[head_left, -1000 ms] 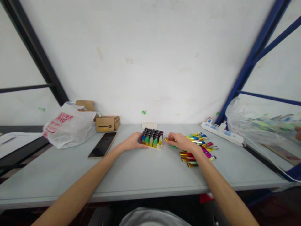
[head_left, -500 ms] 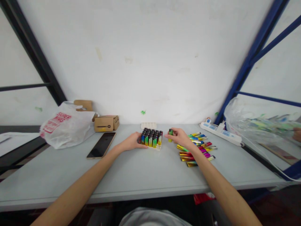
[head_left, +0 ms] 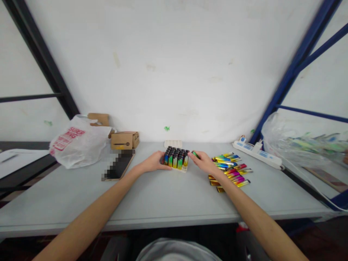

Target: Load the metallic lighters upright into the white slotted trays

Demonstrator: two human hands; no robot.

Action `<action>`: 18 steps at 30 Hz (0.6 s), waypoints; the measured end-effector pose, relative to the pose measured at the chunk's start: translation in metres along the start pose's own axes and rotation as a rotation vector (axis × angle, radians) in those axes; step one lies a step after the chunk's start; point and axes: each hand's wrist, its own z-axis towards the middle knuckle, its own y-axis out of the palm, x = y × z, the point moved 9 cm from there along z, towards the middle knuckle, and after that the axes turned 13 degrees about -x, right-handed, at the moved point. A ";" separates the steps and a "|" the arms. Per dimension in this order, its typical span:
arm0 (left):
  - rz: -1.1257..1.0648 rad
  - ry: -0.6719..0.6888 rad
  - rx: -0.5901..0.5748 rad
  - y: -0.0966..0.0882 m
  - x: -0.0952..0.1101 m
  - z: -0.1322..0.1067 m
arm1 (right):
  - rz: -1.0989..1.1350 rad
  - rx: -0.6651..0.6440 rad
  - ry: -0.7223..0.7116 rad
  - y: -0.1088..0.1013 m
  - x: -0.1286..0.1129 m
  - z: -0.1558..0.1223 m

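Colourful metallic lighters (head_left: 175, 159) with black tops stand upright in close rows in a pale tray (head_left: 185, 169) at mid-table. My left hand (head_left: 154, 162) grips the left side of this tray, its thumb along the front and its other fingers partly hidden behind the lighters. Just off the tray's right side, my right hand (head_left: 202, 162) is closed on a green lighter (head_left: 195, 154), which is tilted and mostly covered by the fingers. A pile of loose lighters (head_left: 231, 173) in gold, blue, red and pink lies beside my right forearm.
Against the wall stands a pale ridged holder (head_left: 173, 144). To the left are a phone (head_left: 121, 165), a small cardboard box (head_left: 123, 140) and a white plastic bag (head_left: 78, 141). A power strip (head_left: 258, 154) and clear plastic bag (head_left: 274, 132) lie right, near a blue frame (head_left: 288, 83).
My right hand has moved left, closer to the tray's right side, and the green lighter has gone from upright to tilted. My left hand keeps its grip on the tray.
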 end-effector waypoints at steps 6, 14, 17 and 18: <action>-0.020 -0.013 0.009 0.000 -0.002 0.000 | -0.140 0.145 0.020 -0.008 -0.002 -0.001; 0.039 -0.038 0.007 0.000 -0.004 -0.001 | -0.225 0.127 0.013 -0.010 -0.009 -0.002; 0.037 -0.041 0.000 0.000 -0.004 -0.001 | -0.253 0.137 0.017 -0.013 -0.012 -0.004; 0.031 -0.036 0.000 0.000 -0.004 -0.001 | -0.262 0.142 0.017 -0.014 -0.013 -0.005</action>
